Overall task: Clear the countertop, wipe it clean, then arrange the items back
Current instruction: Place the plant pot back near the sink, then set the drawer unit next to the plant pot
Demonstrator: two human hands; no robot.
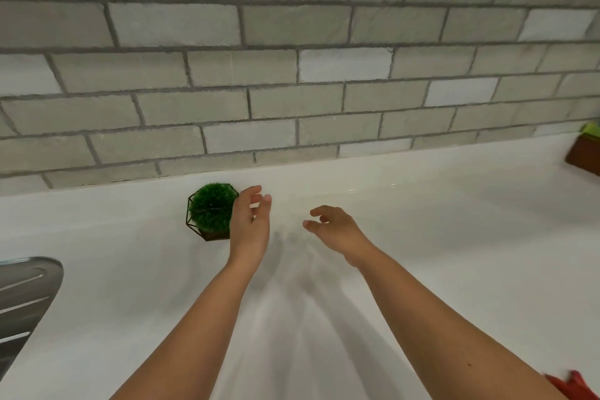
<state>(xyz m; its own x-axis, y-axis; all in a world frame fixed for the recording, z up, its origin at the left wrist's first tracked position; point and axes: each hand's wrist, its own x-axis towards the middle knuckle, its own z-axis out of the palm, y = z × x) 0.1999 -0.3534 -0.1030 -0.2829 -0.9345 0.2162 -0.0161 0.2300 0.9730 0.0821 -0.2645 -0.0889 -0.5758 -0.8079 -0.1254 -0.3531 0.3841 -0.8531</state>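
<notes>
Head view, near to far. At the lower right edge, a scrap of red fabric is partly cut off by the frame; what it is cannot be told. Two bare forearms reach forward from the bottom edge over the white surface, casting soft grey shadows between them. At the left edge lies a ribbed stainless-steel drainer, only its corner in view.

The left grip stands edge-on with its fingers nearly straight and spread apart, thumb uppermost; it has hold of nothing. The right grip hovers near it, palm down, its fingers loosely curled and parted, and it likewise holds nothing. The two are apart, with bare surface between them.

Just to the left of the left grip, the small green plant sits upright on the surface in a dark wire-framed geometric holder, near the back wall. The left grip overlaps the plant's right side in this view; whether they touch cannot be told.

At the far right edge, a brown object with something bright green on top rests against the wall, mostly out of frame. Behind everything rises the grey brick-pattern tiled wall.
</notes>
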